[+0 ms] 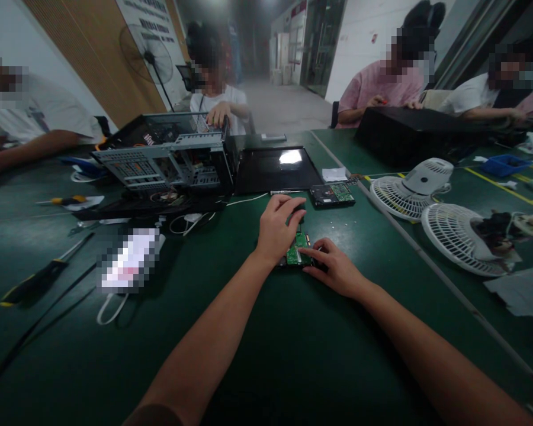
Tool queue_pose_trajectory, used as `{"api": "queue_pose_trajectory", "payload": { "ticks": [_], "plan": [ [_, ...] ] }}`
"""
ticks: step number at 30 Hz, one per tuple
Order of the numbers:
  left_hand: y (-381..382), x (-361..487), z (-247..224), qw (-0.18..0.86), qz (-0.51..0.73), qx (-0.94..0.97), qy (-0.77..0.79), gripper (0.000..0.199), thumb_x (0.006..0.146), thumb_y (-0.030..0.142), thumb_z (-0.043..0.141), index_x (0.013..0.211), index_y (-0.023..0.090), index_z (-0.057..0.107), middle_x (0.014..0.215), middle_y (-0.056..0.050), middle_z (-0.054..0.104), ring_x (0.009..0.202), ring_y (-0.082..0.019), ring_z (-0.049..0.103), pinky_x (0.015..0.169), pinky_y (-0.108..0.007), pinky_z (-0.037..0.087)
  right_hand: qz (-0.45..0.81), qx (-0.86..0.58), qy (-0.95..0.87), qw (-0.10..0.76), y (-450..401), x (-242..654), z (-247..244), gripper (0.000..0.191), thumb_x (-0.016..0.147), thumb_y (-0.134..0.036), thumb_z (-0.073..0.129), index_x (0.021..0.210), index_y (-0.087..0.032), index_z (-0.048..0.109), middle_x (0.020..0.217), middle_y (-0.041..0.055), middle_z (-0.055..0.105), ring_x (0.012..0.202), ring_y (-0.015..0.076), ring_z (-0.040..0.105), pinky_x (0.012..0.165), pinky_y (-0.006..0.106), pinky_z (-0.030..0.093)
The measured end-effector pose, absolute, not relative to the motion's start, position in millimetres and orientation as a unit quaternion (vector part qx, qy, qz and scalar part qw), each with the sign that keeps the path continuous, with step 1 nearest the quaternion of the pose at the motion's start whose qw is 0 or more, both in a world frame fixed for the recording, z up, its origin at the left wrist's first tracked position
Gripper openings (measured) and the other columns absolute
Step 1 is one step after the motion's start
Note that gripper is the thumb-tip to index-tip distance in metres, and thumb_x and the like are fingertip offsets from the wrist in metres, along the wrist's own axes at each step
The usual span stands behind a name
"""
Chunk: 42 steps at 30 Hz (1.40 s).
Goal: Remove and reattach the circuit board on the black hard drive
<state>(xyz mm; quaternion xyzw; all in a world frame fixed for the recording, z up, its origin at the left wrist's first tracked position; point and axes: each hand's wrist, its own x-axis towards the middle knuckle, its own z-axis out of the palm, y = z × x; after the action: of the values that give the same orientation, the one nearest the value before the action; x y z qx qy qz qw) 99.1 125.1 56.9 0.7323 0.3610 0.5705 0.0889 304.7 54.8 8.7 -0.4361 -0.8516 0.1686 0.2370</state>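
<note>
My left hand (279, 228) pinches a slim dark tool (302, 207) with a thin shaft, seemingly a small screwdriver, held upright over a hard drive (294, 255). The drive lies on the green table with its green circuit board facing up. My left fingers partly hide it. From the right, my right hand (337, 269) grips the drive, its index finger on the board and its thumb by the near edge. Just beyond, a second hard drive (332, 195) lies apart, and a few tiny screws (333, 226) are scattered on the table.
An opened computer case (164, 171) stands at the back left, with a co-worker's hand (220, 113) on it. A phone (131, 260) and a yellow-black screwdriver (44, 275) lie left. Fan parts (459, 236) sit right, and a black panel (278, 168) behind. Other people sit around the table.
</note>
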Motion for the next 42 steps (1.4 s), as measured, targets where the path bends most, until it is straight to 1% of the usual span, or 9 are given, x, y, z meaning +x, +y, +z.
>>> {"api": "queue_pose_trajectory", "payload": {
  "ticks": [3, 6, 11, 15, 20, 23, 30, 35, 42],
  "plan": [
    [124.5, 97.7, 60.7, 0.076, 0.551, 0.750, 0.357, 0.027, 0.096, 0.012, 0.063, 0.120, 0.023, 0.069, 0.110, -0.005, 0.067, 0.102, -0.018, 0.065, 0.095, -0.036, 0.056, 0.172, -0.435, -0.852, 0.236, 55.4, 304.8, 7.8, 0.044, 0.096, -0.037, 0.064, 0.140, -0.031, 0.062, 0.118, 0.0108, 0.053, 0.092, 0.0218, 0.060, 0.085, 0.045, 0.058],
    [123.8, 97.9, 62.1, 0.060, 0.545, 0.755, 0.361, 0.027, 0.097, 0.012, 0.062, 0.121, 0.021, 0.069, 0.113, -0.006, 0.069, 0.108, -0.020, 0.065, 0.099, -0.038, 0.054, 0.172, -0.434, -0.851, 0.240, 55.9, 304.8, 7.3, 0.044, 0.096, -0.038, 0.065, 0.140, -0.031, 0.063, 0.118, 0.0106, 0.052, 0.091, 0.0214, 0.060, 0.086, 0.044, 0.058],
    [125.0, 98.6, 59.8, 0.067, 0.572, 0.736, 0.355, 0.020, 0.095, 0.021, 0.069, 0.114, 0.022, 0.071, 0.109, -0.005, 0.069, 0.101, -0.017, 0.066, 0.093, -0.035, 0.057, 0.172, -0.433, -0.852, 0.239, 55.8, 304.9, 7.5, 0.044, 0.097, -0.038, 0.064, 0.140, -0.032, 0.062, 0.118, 0.0103, 0.052, 0.092, 0.0216, 0.060, 0.086, 0.045, 0.058],
    [126.6, 96.4, 59.1, 0.052, 0.586, 0.721, 0.365, 0.017, 0.094, 0.018, 0.069, 0.110, 0.023, 0.073, 0.108, -0.005, 0.067, 0.099, -0.017, 0.067, 0.091, -0.035, 0.058, 0.168, -0.434, -0.853, 0.236, 55.3, 305.0, 8.4, 0.044, 0.097, -0.038, 0.064, 0.141, -0.032, 0.062, 0.118, 0.0105, 0.053, 0.093, 0.0223, 0.060, 0.086, 0.045, 0.057],
    [127.0, 96.0, 59.8, 0.058, 0.575, 0.734, 0.356, 0.020, 0.098, 0.016, 0.063, 0.114, 0.022, 0.071, 0.111, -0.005, 0.071, 0.104, -0.018, 0.068, 0.096, -0.039, 0.058, 0.167, -0.435, -0.853, 0.234, 55.6, 305.1, 8.7, 0.044, 0.097, -0.038, 0.063, 0.141, -0.032, 0.061, 0.117, 0.0103, 0.053, 0.093, 0.0224, 0.060, 0.086, 0.045, 0.057],
    [126.6, 97.8, 58.5, 0.069, 0.574, 0.737, 0.350, 0.018, 0.097, 0.019, 0.066, 0.115, 0.022, 0.069, 0.115, -0.006, 0.072, 0.108, -0.019, 0.068, 0.099, -0.041, 0.058, 0.166, -0.438, -0.852, 0.234, 55.8, 305.2, 8.1, 0.045, 0.097, -0.038, 0.064, 0.141, -0.033, 0.061, 0.118, 0.0102, 0.053, 0.092, 0.0222, 0.060, 0.086, 0.046, 0.057],
    [128.0, 98.7, 53.3, 0.102, 0.592, 0.712, 0.365, 0.024, 0.088, 0.027, 0.079, 0.106, 0.020, 0.064, 0.105, -0.005, 0.071, 0.100, -0.019, 0.069, 0.088, -0.037, 0.061, 0.168, -0.440, -0.851, 0.233, 55.2, 304.9, 8.9, 0.045, 0.096, -0.038, 0.064, 0.141, -0.032, 0.061, 0.118, 0.0106, 0.053, 0.092, 0.0222, 0.060, 0.087, 0.046, 0.057],
    [127.8, 97.4, 56.6, 0.096, 0.583, 0.719, 0.366, 0.016, 0.093, 0.020, 0.072, 0.107, 0.022, 0.066, 0.112, -0.005, 0.065, 0.105, -0.019, 0.065, 0.089, -0.035, 0.060, 0.166, -0.437, -0.852, 0.236, 55.8, 304.7, 8.7, 0.045, 0.096, -0.037, 0.065, 0.141, -0.032, 0.061, 0.117, 0.0104, 0.053, 0.094, 0.0230, 0.060, 0.088, 0.047, 0.057],
    [126.4, 98.2, 58.3, 0.095, 0.562, 0.735, 0.366, 0.025, 0.096, 0.015, 0.065, 0.118, 0.026, 0.067, 0.107, -0.004, 0.063, 0.098, -0.018, 0.064, 0.089, -0.036, 0.058, 0.172, -0.439, -0.851, 0.233, 55.4, 304.4, 8.8, 0.045, 0.096, -0.038, 0.064, 0.141, -0.033, 0.061, 0.118, 0.0106, 0.053, 0.092, 0.0225, 0.060, 0.086, 0.046, 0.058]
  ]
}}
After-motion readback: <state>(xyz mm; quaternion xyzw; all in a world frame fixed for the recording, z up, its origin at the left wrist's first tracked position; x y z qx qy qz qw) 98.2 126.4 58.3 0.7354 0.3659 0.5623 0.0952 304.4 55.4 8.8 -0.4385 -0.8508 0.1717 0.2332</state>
